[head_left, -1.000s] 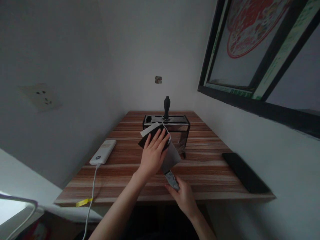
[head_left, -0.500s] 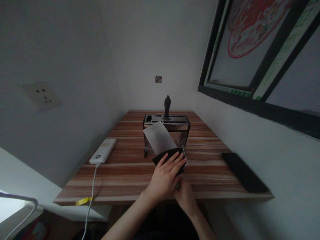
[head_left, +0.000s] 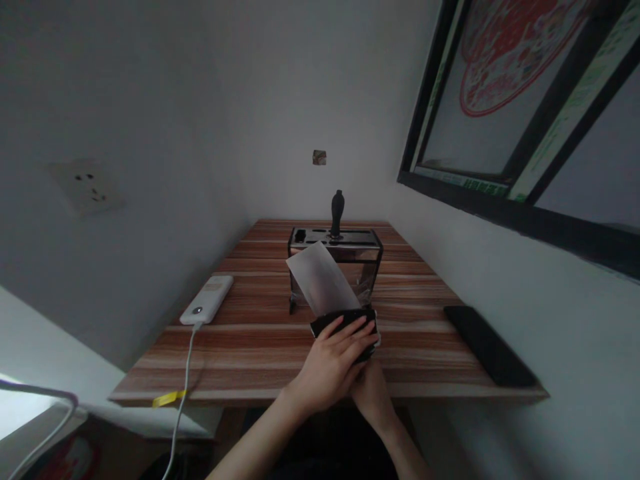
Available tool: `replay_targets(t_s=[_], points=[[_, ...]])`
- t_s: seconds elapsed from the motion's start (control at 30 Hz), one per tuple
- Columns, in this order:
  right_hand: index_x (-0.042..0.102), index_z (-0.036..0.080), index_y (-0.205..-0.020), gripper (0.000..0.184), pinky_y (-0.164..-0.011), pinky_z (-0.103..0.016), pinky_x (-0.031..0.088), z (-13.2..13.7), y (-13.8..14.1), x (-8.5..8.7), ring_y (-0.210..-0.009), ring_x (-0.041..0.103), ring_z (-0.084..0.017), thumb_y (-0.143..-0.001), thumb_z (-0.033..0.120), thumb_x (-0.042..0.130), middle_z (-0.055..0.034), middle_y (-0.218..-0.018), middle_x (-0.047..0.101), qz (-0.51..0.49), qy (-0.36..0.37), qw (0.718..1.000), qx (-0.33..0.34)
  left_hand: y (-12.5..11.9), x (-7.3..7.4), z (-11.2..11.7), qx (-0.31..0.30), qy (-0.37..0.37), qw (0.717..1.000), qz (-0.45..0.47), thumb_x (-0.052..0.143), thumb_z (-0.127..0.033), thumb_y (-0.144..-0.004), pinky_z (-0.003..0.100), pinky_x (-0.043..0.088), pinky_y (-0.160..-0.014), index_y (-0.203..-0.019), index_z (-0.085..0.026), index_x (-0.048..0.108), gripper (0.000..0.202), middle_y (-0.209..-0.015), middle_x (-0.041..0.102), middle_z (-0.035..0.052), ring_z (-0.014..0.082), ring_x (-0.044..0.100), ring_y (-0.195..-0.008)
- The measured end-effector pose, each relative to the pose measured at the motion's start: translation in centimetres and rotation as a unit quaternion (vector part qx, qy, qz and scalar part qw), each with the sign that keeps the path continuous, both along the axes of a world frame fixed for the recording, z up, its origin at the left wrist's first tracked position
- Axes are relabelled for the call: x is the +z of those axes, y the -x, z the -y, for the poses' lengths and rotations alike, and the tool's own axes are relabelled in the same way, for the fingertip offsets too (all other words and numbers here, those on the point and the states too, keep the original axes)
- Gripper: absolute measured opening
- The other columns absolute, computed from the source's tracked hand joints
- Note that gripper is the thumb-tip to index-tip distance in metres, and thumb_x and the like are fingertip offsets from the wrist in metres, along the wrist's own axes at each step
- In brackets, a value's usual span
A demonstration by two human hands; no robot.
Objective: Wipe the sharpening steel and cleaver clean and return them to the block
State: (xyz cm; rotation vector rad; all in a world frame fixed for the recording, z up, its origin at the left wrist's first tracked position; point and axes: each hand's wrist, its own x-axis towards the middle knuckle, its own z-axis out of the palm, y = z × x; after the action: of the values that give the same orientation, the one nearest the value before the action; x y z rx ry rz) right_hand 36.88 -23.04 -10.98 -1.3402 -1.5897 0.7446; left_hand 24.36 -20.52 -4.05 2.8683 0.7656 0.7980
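In the head view, a broad metal cleaver [head_left: 325, 280] slants up and to the left from my hands, its blade in front of the knife block. My left hand [head_left: 333, 363] is closed over a black cloth-like piece [head_left: 340, 321] with a pale edge, which is folded around the lower blade. Fingers of that hand lie across the top of it. My right hand [head_left: 371, 393] is wrapped below, at the handle end of the cleaver. Most of its fingers and the handle are hidden behind my left hand and the black piece.
Behind the blade stands a clear-sided knife block [head_left: 313, 237] with a black-handled tool [head_left: 337, 212] upright in it. A white power bank [head_left: 207, 300] with a cable lies left, a black phone [head_left: 487, 347] right. Walls enclose the wooden table [head_left: 240, 347].
My left hand and the black piece have slid down the blade toward the handle, baring more metal. My right hand still grips at the lower end. The view has shifted slightly.
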Motion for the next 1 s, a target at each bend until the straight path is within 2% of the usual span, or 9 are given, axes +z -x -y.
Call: replay_targets(t_s=[0.2, 0.4, 0.6, 0.73, 1.0], points=[[0.07, 0.012, -0.083, 0.025, -0.067, -0.03, 0.054, 0.0, 0.1, 0.2, -0.077, 0.069, -0.025, -0.073, 0.013, 0.047, -0.0131, -0.076, 0.073, -0.015, -0.01, 1.0, -0.006, -0.3, 0.0, 0.0, 0.029, 0.0, 1.0, -0.005, 0.041, -0.022, -0.093, 0.041, 0.02, -0.114, -0.138, -0.022, 0.035, 0.045, -0.145, 0.038, 0.0034, 0.0148, 0.025, -0.138], [0.068, 0.01, -0.082, 0.024, -0.064, -0.031, 0.051, 0.2, 0.2, 0.7, -0.075, 0.068, -0.026, -0.074, 0.015, 0.047, -0.0144, -0.079, 0.072, -0.005, -0.003, 1.0, -0.012, -0.8, 0.2, -0.1, 0.068, -0.009, 0.998, -0.01, 0.04, -0.025, -0.094, 0.041, 0.017, -0.114, -0.141, -0.023, 0.03, 0.048, -0.149, 0.03, 0.0017, 0.0164, 0.021, -0.14], [0.064, 0.014, -0.088, 0.02, -0.063, -0.027, 0.047, 0.3, 0.2, 0.6, -0.07, 0.064, -0.021, -0.071, 0.015, 0.053, -0.0071, -0.075, 0.07, 0.024, -0.018, 0.999, -0.019, -0.3, 0.5, -1.2, 0.119, -0.061, 0.991, -0.015, 0.039, -0.024, -0.094, 0.044, 0.016, -0.114, -0.143, -0.025, 0.026, 0.051, -0.151, 0.025, 0.0015, 0.0191, 0.018, -0.14], [0.061, 0.016, -0.082, 0.01, -0.058, -0.023, 0.042, 0.4, 0.2, 0.6, -0.06, 0.058, -0.016, -0.076, 0.023, 0.057, -0.0024, -0.066, 0.065, 0.04, -0.015, 0.999, -0.017, 0.3, 1.4, -2.6, 0.161, -0.09, 0.983, -0.012, 0.039, -0.022, -0.094, 0.044, 0.014, -0.114, -0.143, -0.024, 0.027, 0.051, -0.152, 0.023, 0.0007, 0.0189, 0.017, -0.141], [0.055, 0.017, -0.07, 0.021, -0.049, -0.02, 0.033, 0.5, 0.4, 0.2, -0.05, 0.049, -0.011, -0.079, 0.035, 0.059, 0.0019, -0.055, 0.054, 0.068, -0.035, 0.996, -0.042, 1.7, 4.3, -6.0, 0.221, -0.127, 0.967, 0.005, 0.037, -0.026, -0.095, 0.043, 0.012, -0.114, -0.142, -0.025, 0.029, 0.048, -0.152, 0.023, 0.0001, 0.0184, 0.014, -0.141]])
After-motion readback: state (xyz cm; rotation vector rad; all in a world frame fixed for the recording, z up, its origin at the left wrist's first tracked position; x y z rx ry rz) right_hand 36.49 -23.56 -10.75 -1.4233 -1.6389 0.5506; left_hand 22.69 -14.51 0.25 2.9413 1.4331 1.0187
